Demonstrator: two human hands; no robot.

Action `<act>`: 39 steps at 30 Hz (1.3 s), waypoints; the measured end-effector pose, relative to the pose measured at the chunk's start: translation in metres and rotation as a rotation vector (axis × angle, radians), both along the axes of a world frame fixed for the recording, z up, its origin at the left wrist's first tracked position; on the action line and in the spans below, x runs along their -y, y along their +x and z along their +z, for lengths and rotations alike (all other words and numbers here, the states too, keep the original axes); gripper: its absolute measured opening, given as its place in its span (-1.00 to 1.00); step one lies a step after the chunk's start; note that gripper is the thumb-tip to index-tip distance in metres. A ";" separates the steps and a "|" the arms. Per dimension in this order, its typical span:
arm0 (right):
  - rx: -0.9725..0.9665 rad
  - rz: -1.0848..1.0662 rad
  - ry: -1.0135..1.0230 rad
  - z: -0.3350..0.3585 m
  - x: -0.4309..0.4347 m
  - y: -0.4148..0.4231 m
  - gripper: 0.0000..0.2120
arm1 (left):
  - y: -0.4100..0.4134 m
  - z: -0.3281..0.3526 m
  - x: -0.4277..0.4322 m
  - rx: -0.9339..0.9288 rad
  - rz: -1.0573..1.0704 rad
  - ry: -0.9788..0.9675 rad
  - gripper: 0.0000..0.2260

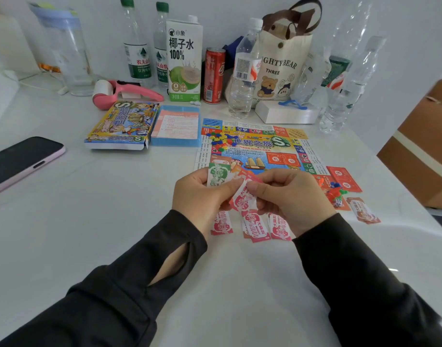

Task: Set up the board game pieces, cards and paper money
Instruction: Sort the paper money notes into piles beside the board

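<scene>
Found plain white wall (402, 71) at rear. Observed white, glossy surface (64, 234) set against it, showing soft highlights near right edge, possibly from overhead lighting. Noted brown cardboard box (420, 151) at right, partly cropped.

The left hand (202, 196) grips a fan of paper money (220, 174) (green note foremost). The right hand (290, 196) pinches a red note (242, 199) above the game board (255, 149).

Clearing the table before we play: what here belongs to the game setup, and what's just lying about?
Game setup: colourful paper game board, paper notes in left hand, red note pinched by right hand, pink notes laid out, red cards, plastic pawns, illustrated game box.
Lying about: black phone, coconut water carton, red cola can, pink lint roller, bear tote bag.
</scene>
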State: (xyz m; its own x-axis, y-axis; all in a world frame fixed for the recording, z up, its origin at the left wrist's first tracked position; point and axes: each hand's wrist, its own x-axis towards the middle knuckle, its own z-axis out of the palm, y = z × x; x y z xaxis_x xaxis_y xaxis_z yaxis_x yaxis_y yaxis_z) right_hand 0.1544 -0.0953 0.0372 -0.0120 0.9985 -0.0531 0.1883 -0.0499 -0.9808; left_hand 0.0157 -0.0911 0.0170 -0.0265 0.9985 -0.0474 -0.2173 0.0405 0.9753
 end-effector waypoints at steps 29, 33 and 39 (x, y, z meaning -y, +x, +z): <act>0.136 -0.320 0.021 0.003 -0.034 0.044 -0.94 | -0.005 -0.002 -0.013 0.087 0.119 -0.113 -0.82; 0.384 -0.133 -0.067 0.009 -0.047 0.031 -0.93 | -0.006 -0.002 -0.017 0.091 0.116 -0.133 -0.81; 0.725 -0.112 0.002 -0.003 -0.065 0.013 -0.93 | -0.005 -0.003 -0.018 0.057 0.105 -0.108 -0.77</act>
State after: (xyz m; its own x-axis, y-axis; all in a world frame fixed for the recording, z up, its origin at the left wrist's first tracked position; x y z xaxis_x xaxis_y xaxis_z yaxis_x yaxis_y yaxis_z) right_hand 0.1677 -0.0303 0.0344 0.1278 0.9918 -0.0068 0.7837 -0.1052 -0.6122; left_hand 0.0106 -0.0736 0.0140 -0.1247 0.9794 -0.1588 -0.2803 0.1187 0.9525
